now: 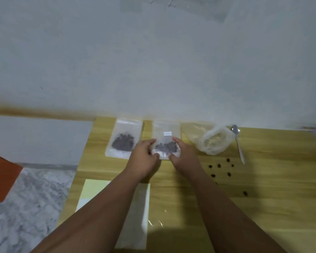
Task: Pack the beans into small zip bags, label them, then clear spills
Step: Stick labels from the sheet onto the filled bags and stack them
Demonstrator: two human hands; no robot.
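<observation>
A small clear zip bag (166, 138) with dark beans in its lower half and a white label near its top lies on the wooden table (263, 207). My left hand (144, 157) pinches its lower left side. My right hand (182, 154) pinches its lower right side. A second zip bag of beans (124, 138) lies flat just to the left, with no label visible on it. Several loose beans (219, 166) are scattered on the table to the right of my right hand.
A crumpled, open plastic bag (214, 141) sits right of the held bag, with a metal spoon (238, 143) beyond it. A pale yellow sheet (91, 189) and a clear empty bag (135, 225) lie near the front, partly under my left forearm. The table's left edge drops to a marble floor (26, 207).
</observation>
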